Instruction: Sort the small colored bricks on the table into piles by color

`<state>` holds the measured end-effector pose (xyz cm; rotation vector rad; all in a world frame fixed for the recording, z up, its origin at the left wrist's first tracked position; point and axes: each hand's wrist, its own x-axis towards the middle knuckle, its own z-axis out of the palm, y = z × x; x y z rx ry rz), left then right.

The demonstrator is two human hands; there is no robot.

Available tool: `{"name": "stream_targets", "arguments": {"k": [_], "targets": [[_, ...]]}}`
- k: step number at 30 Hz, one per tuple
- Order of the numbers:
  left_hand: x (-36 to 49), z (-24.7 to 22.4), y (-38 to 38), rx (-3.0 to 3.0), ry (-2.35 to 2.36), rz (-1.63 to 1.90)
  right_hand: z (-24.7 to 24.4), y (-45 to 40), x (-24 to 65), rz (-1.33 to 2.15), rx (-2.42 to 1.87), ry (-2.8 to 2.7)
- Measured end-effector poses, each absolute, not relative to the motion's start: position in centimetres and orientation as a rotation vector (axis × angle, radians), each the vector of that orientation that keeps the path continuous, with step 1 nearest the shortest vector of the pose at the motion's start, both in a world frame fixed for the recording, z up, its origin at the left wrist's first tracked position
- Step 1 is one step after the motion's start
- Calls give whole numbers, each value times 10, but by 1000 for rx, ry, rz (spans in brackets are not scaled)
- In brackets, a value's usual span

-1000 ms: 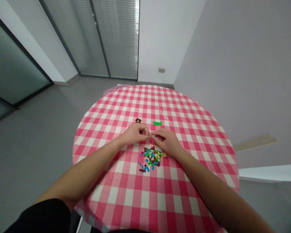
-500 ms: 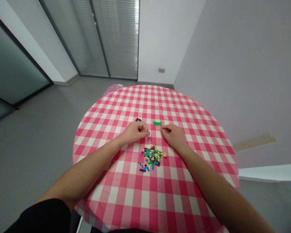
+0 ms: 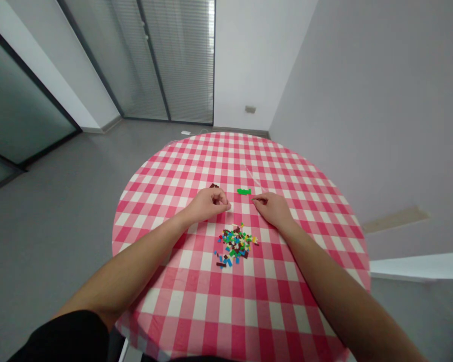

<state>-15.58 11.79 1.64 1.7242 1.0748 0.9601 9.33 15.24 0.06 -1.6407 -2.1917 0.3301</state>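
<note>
My left hand (image 3: 208,204) is over the middle of the table with thumb and fingers curled into a pinch. Whatever its fingertips hold, if anything, is too small to make out. Dark brown toy bricks (image 3: 214,185) lie just behind its knuckles, partly hidden by them. Opposite, my right hand (image 3: 275,209) rests with its fingertips pressed together; I cannot make out what is in the pinch. Between the hands and slightly farther back lies a green brick piece (image 3: 244,191), touched by neither hand. Closer to me is a loose heap of small multicoloured bricks (image 3: 237,241).
A red and white checked cloth (image 3: 241,306) covers the round table. Grey floor (image 3: 75,201) shows on the left, with glass doors (image 3: 173,60) beyond. A plain wall (image 3: 381,110) stands close on the right. A white object (image 3: 185,132) lies behind the table's far edge.
My right hand has shifted slightly right, away from the green piece, fingertips still together. My left hand keeps its pinch in nearly the same place. The brick heap looks unchanged.
</note>
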Motion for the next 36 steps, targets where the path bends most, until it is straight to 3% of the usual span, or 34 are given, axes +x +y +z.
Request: {"name": "stream_targets", "arguments": {"k": [36], "targets": [[-158, 20, 118, 1741, 1119, 954, -1, 151, 94, 237, -1554, -2238]]}}
